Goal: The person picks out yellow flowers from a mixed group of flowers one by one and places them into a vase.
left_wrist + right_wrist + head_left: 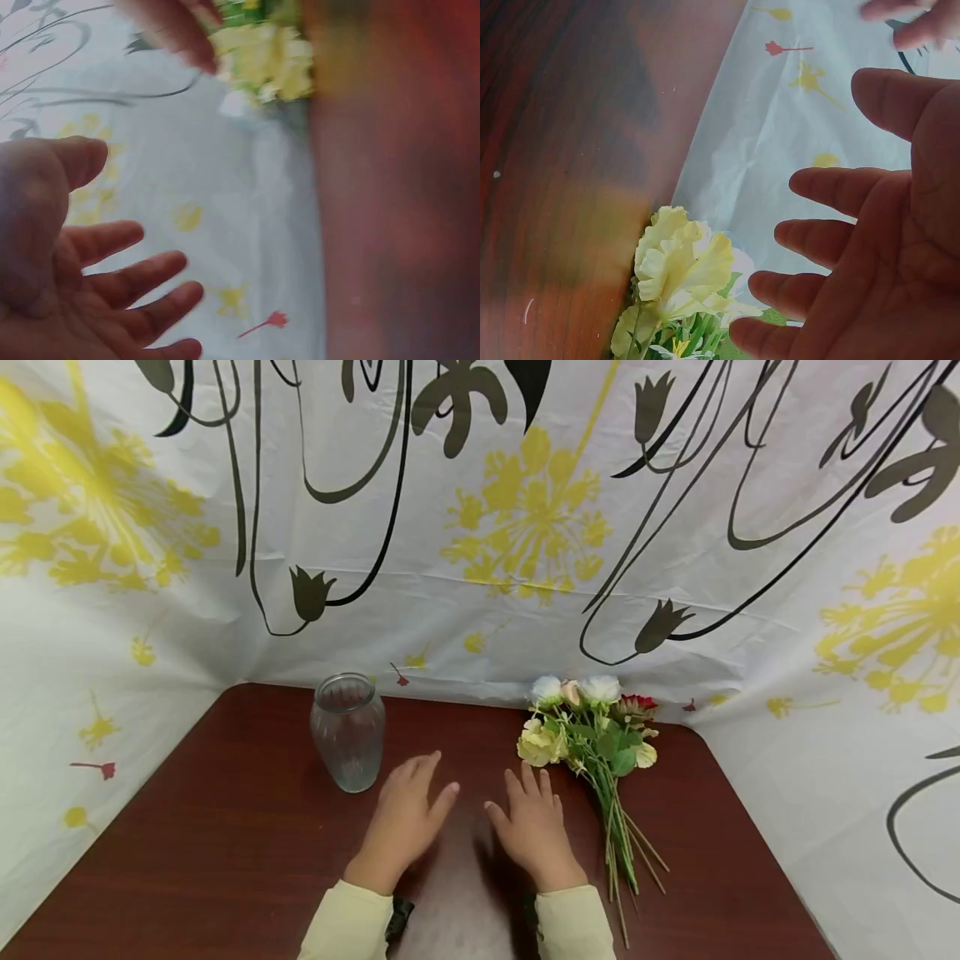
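My left hand hovers over the table with fingers spread, just right of a clear ribbed glass vase that stands upright. To its right, my right hand is also held with fingers apart and nothing in it. Beside that hand lies a bunch of artificial flowers, with white, yellow and red blooms toward the back and long green stems pointing toward me. In the right wrist view a pale yellow bloom appears below the spread fingers. The left wrist view has the left palm facing its camera.
Both hands are above a dark reddish-brown wooden table with rounded far corners. A white cloth printed with yellow, black and red flower shapes hangs behind the table and along both sides.
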A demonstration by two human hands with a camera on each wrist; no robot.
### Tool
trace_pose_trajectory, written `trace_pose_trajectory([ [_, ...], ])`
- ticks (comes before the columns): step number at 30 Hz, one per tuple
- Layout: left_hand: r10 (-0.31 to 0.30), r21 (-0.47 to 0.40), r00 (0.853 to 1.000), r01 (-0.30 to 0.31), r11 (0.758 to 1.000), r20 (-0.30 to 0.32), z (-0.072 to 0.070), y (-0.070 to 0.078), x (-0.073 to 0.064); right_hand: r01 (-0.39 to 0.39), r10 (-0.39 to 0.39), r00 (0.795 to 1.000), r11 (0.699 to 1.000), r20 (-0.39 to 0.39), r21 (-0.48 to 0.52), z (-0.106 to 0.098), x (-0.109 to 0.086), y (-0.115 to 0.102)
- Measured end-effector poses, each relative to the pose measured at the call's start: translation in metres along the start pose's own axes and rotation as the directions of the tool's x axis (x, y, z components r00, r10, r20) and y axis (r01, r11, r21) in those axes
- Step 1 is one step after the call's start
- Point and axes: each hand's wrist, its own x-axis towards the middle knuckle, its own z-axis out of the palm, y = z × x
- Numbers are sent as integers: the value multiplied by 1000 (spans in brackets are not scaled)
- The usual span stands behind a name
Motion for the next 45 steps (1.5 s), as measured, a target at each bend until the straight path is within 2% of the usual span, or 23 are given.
trace_pose_trajectory([
  [2,3,-45,995,-8,999,-99,-13,0,4,10,-10,1000,1000,-5,15,-2,1,1],
  [4,12,-82,973,-31,996,-231,-26,-3,8,20,-19,1000,999,-3,45,-5,2,1],
  [6,20,-116,926,-69,991,-376,-38,-10,12,21,-21,1000,996,-1,90,-9,2,0],
  [7,21,-129,896,-87,988,-443,-44,-14,13,15,-16,1000,993,4,116,-11,1,1],
  [9,13,-154,838,-115,981,-546,-53,-24,15,-4,2,1000,986,12,165,-14,0,3],
  [10,3,-166,814,-123,978,-581,-56,-30,16,-16,13,1000,983,15,185,-15,-1,5],
  [11,-18,-180,799,-113,977,-601,-59,-35,16,-29,26,1000,979,18,200,-16,-2,7],
  [12,-46,-196,795,-93,976,-605,-61,-40,15,-42,38,999,976,22,214,-18,-3,10],
  [13,-79,-213,795,-64,975,-602,-62,-45,15,-52,47,999,974,26,221,-19,-3,12],
  [15,-163,-264,808,10,964,-566,-64,-54,17,-48,45,999,973,21,226,-22,-1,16],
  [19,-323,-361,853,174,916,-410,-66,-70,22,-11,12,1000,975,-4,222,-30,6,19],
  [21,-360,-378,875,228,897,-325,-66,-75,25,-1,3,1000,978,-10,208,-35,9,22],
  [23,-368,-362,892,262,894,-263,-64,-80,29,5,-2,1000,982,-14,189,-39,10,26],
  [25,-364,-351,901,271,896,-235,-64,-83,32,9,-7,1000,985,-14,170,-43,9,31],
  [28,-358,-356,904,264,896,-232,-64,-87,37,0,1,1000,988,-10,152,-50,6,42],
  [33,-346,-378,912,247,892,-221,-66,-90,39,-61,61,998,988,8,139,-65,-2,64],
  [39,-348,-395,921,259,881,-173,-73,-88,33,-146,144,989,983,19,115,-80,-8,88],
  [45,-343,-397,925,256,881,-165,-76,-86,22,-223,225,974,968,-5,115,-90,-13,106],
])
